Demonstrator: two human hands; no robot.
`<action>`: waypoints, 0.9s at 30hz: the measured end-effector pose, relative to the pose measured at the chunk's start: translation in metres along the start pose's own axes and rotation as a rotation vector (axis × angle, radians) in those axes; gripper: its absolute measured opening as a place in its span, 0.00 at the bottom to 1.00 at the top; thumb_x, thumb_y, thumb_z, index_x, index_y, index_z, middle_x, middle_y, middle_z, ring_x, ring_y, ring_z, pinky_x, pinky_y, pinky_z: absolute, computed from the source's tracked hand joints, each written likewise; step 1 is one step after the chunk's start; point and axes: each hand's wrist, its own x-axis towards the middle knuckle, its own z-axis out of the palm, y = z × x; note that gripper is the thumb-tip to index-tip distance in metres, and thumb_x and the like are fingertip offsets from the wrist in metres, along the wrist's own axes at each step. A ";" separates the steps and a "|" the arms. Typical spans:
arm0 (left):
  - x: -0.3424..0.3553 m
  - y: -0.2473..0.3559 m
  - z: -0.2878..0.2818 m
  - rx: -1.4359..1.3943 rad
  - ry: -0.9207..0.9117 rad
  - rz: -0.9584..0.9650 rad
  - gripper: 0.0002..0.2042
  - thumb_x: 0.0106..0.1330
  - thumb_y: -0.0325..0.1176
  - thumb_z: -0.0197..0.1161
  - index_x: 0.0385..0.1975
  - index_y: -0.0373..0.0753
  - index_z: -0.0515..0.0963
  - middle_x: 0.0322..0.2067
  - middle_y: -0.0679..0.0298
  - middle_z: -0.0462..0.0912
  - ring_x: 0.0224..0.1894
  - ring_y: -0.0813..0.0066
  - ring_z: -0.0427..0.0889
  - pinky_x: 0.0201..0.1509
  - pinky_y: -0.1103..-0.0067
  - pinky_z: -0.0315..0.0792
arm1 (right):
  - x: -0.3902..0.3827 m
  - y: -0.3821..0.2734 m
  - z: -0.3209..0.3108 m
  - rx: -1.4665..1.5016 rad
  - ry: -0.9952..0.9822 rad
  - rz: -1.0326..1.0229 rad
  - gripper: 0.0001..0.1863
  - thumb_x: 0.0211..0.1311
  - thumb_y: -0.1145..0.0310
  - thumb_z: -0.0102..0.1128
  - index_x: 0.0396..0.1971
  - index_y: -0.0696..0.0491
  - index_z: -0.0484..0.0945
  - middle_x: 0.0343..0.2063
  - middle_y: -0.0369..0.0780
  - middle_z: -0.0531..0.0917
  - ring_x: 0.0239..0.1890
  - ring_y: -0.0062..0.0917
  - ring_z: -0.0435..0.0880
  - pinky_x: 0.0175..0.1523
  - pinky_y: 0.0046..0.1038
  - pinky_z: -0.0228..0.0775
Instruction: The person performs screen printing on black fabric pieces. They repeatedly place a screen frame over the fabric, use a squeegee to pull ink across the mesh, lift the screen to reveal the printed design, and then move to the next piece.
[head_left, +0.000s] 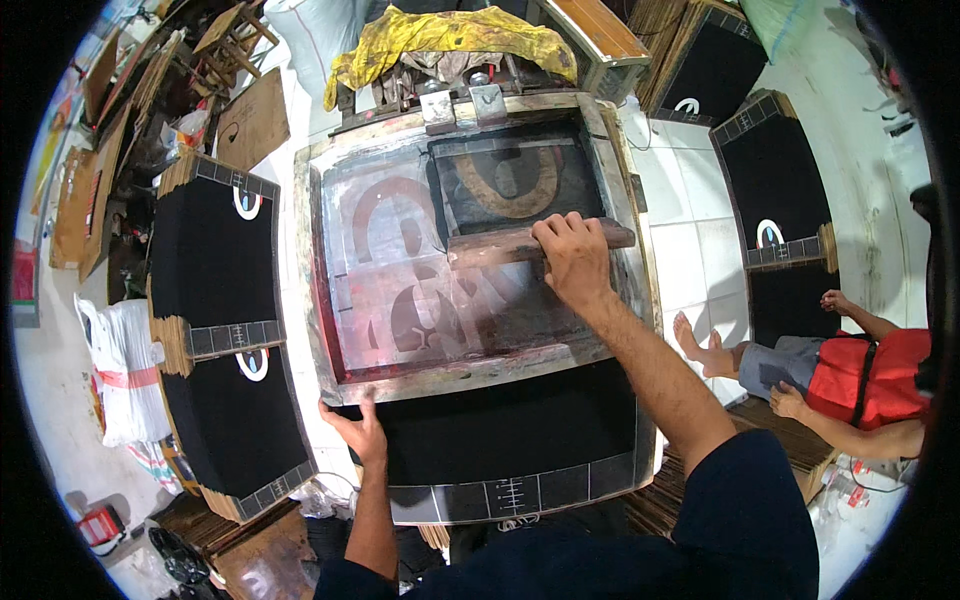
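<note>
Squeegee: mid under R hand, btm unclear

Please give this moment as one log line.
left hand: at near-left corner of frame; right hand: gripping wooden squeegee; squeegee: over mesh

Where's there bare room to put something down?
On the white tiles, between the wooden frame and the right black stack, beyond the other person's foot. A thin white strip lies between frame and left stacks. Crowded: behind the frame, around the yellow cloth.

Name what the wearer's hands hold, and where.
Right hand: the wooden bar, by its right half. Left hand: at the frame, near left corner; grip unclear.
</note>
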 end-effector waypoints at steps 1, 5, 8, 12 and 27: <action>0.003 0.001 -0.006 -0.047 -0.056 0.099 0.53 0.60 0.43 0.78 0.77 0.27 0.47 0.73 0.36 0.56 0.76 0.44 0.56 0.80 0.58 0.49 | 0.001 0.001 0.001 -0.026 -0.017 0.005 0.19 0.46 0.77 0.71 0.41 0.49 0.81 0.36 0.35 0.81 0.45 0.31 0.79 0.50 0.37 0.67; 0.012 0.013 -0.014 0.021 -0.190 0.145 0.68 0.39 0.35 0.89 0.78 0.29 0.43 0.77 0.40 0.50 0.79 0.48 0.51 0.83 0.60 0.45 | 0.012 0.004 -0.001 -0.056 0.069 -0.010 0.19 0.48 0.75 0.72 0.42 0.48 0.80 0.38 0.36 0.82 0.45 0.33 0.79 0.51 0.38 0.66; 0.014 0.022 -0.014 -0.182 -0.113 0.056 0.67 0.37 0.28 0.89 0.78 0.32 0.46 0.76 0.44 0.53 0.78 0.50 0.53 0.83 0.60 0.45 | 0.030 0.004 -0.007 0.004 0.083 0.009 0.19 0.50 0.73 0.73 0.44 0.48 0.80 0.39 0.37 0.82 0.45 0.36 0.80 0.53 0.40 0.66; 0.011 0.025 -0.016 -0.235 -0.093 0.081 0.64 0.39 0.30 0.89 0.78 0.34 0.50 0.74 0.48 0.58 0.76 0.51 0.57 0.82 0.60 0.47 | 0.062 0.022 -0.015 0.030 -0.033 0.016 0.20 0.51 0.73 0.72 0.46 0.49 0.81 0.39 0.38 0.84 0.47 0.37 0.81 0.52 0.41 0.66; 0.012 0.028 -0.020 -0.301 -0.104 0.019 0.63 0.39 0.39 0.91 0.76 0.36 0.52 0.69 0.48 0.64 0.70 0.54 0.66 0.77 0.62 0.59 | 0.146 0.069 0.018 0.030 -0.156 -0.080 0.20 0.51 0.66 0.76 0.46 0.49 0.83 0.42 0.42 0.87 0.49 0.41 0.85 0.54 0.46 0.70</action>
